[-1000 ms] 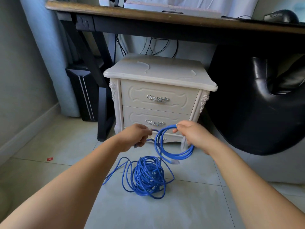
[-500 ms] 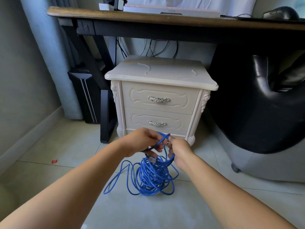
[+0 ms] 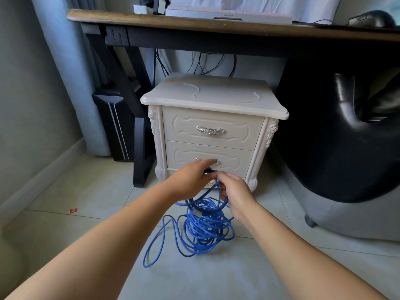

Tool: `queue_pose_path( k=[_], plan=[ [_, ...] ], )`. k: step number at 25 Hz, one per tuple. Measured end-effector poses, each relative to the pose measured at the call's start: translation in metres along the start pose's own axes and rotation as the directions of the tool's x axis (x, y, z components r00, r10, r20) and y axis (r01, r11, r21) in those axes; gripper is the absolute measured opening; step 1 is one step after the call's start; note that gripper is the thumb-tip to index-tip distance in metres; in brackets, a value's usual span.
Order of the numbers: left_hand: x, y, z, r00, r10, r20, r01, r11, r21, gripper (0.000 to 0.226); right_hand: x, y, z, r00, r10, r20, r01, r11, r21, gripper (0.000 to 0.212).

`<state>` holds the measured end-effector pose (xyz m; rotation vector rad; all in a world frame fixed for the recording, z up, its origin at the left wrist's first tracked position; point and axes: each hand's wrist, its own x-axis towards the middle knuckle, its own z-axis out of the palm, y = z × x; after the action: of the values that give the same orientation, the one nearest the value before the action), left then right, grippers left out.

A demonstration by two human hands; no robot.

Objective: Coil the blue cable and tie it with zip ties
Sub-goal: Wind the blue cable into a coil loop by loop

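Observation:
The blue cable [image 3: 203,230] lies in a loose tangled heap on the tiled floor, with one long loop trailing out to the left. Above the heap, my left hand [image 3: 190,180] and my right hand [image 3: 234,192] meet, both closed on strands of the cable. A few small loops hang from the hands, and a clear plug end dangles among them. My left index finger points out toward the lower drawer. No zip ties are visible.
A cream two-drawer nightstand [image 3: 213,118] stands just behind the hands. A dark wooden desk [image 3: 216,27] spans above it. A black chair [image 3: 350,135] sits at the right, a black computer tower [image 3: 116,126] at the left. A small red scrap [image 3: 73,210] lies on the floor.
My hands, apart a second ago with a wide loop held by the right hand, have come together above the heap. The loop now hangs gathered between them.

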<state>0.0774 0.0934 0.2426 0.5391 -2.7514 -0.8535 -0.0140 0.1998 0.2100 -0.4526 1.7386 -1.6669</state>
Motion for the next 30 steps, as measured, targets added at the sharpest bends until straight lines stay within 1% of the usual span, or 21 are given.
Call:
queue_pose_path(
  k=[1,3,6,7,8,9,10,11,12,13,14,15,16,18,19,20,22,24,26,28,30],
  plan=[
    [0.002,-0.003,0.002,0.998,-0.030,0.050,0.030,1.000,0.005,0.038,0.000,0.001,-0.001,1.000,-0.015,0.014,0.015,1.000,-0.021,0.010],
    [0.005,-0.006,0.003,0.996,-0.073,0.049,0.070,0.996,0.059,0.031,-0.001,0.003,-0.001,1.000,-0.026,0.014,0.026,1.000,-0.003,0.013],
    [0.008,-0.003,0.000,0.990,-0.134,-0.051,0.136,0.990,0.041,0.028,0.006,-0.004,-0.001,0.996,0.014,-0.085,0.005,0.974,0.227,0.019],
    [0.009,-0.003,-0.002,0.980,-0.164,-0.110,0.159,0.986,-0.052,0.026,0.011,-0.007,-0.004,0.992,0.066,-0.110,-0.026,0.943,0.333,0.020],
    [0.009,-0.004,-0.005,0.963,-0.204,-0.174,0.164,0.961,-0.221,0.025,0.015,-0.009,-0.009,0.984,0.132,-0.121,-0.070,0.905,0.420,0.019],
    [0.009,-0.005,-0.011,0.939,-0.258,-0.228,0.138,0.888,-0.438,0.025,0.019,-0.009,-0.017,0.971,0.207,-0.121,-0.131,0.880,0.457,0.018],
    [0.008,-0.006,-0.017,0.914,-0.316,-0.254,0.094,0.775,-0.625,0.027,0.021,-0.008,-0.026,0.952,0.281,-0.122,-0.206,0.881,0.425,0.017],
    [0.008,-0.007,-0.024,0.900,-0.351,-0.258,0.051,0.674,-0.737,0.028,0.023,-0.004,-0.033,0.931,0.341,-0.133,-0.293,0.912,0.288,0.016],
    [0.006,-0.008,-0.030,0.899,-0.358,-0.252,0.022,0.612,-0.790,0.029,0.024,-0.002,-0.038,0.918,0.361,-0.165,-0.358,0.932,0.050,0.016],
    [0.005,-0.009,-0.033,0.904,-0.352,-0.242,0.005,0.575,-0.818,0.029,0.024,-0.002,-0.040,0.921,0.334,-0.202,-0.372,0.908,-0.194,0.022],
    [0.003,-0.007,-0.036,0.913,-0.335,-0.231,-0.006,0.557,-0.831,0.029,0.022,-0.007,-0.038,0.937,0.250,-0.245,-0.329,0.870,-0.367,0.036],
    [0.002,-0.007,-0.036,0.925,-0.313,-0.216,-0.008,0.551,-0.835,0.029,0.021,-0.014,-0.034,0.955,0.110,-0.275,-0.227,0.869,-0.440,0.052],
    [0.001,-0.005,-0.036,0.939,-0.283,-0.193,-0.007,0.548,-0.836,0.029,0.018,-0.024,-0.031,0.964,-0.019,-0.264,-0.098,0.901,-0.423,0.061],
    [-0.001,-0.001,-0.034,0.967,-0.215,-0.138,0.006,0.557,-0.830,0.029,0.009,-0.045,-0.024,0.969,-0.196,-0.153,0.152,0.953,-0.261,0.051],
    [-0.002,0.003,-0.034,0.976,-0.183,-0.116,0.010,0.571,-0.821,0.028,0.003,-0.054,-0.022,0.969,-0.238,-0.072,0.220,0.955,-0.197,0.046],
    [-0.004,0.007,-0.034,0.981,-0.165,-0.107,0.011,0.592,-0.806,0.028,0.000,-0.058,-0.022,0.968,-0.250,-0.004,0.246,0.954,-0.174,0.043],
    [-0.007,0.011,-0.036,0.970,-0.192,-0.146,0.022,0.671,-0.741,0.028,0.000,-0.060,-0.026,0.969,-0.241,0.055,0.246,0.961,-0.128,0.032],
    [-0.007,0.009,-0.037,0.932,-0.264,-0.249,0.054,0.779,-0.625,0.028,-0.002,-0.061,-0.030,0.971,-0.236,0.039,0.239,0.968,-0.083,0.029],
    [-0.005,0.004,-0.034,0.878,-0.308,-0.366,0.085,0.854,-0.513,0.028,-0.004,-0.063,-0.031,0.972,-0.234,0.029,0.236,0.969,-0.068,0.029],
    [-0.002,0.005,-0.030,0.824,-0.335,-0.457,0.103,0.882,-0.459,0.028,-0.009,-0.064,-0.025,0.972,-0.230,0.054,0.232,0.971,-0.048,0.025],
    [0.001,0.009,-0.026,0.773,-0.377,-0.511,0.118,0.876,-0.468,0.027,-0.015,-0.062,-0.017,0.972,-0.211,0.102,0.216,0.976,-0.037,0.018]
  ],
)
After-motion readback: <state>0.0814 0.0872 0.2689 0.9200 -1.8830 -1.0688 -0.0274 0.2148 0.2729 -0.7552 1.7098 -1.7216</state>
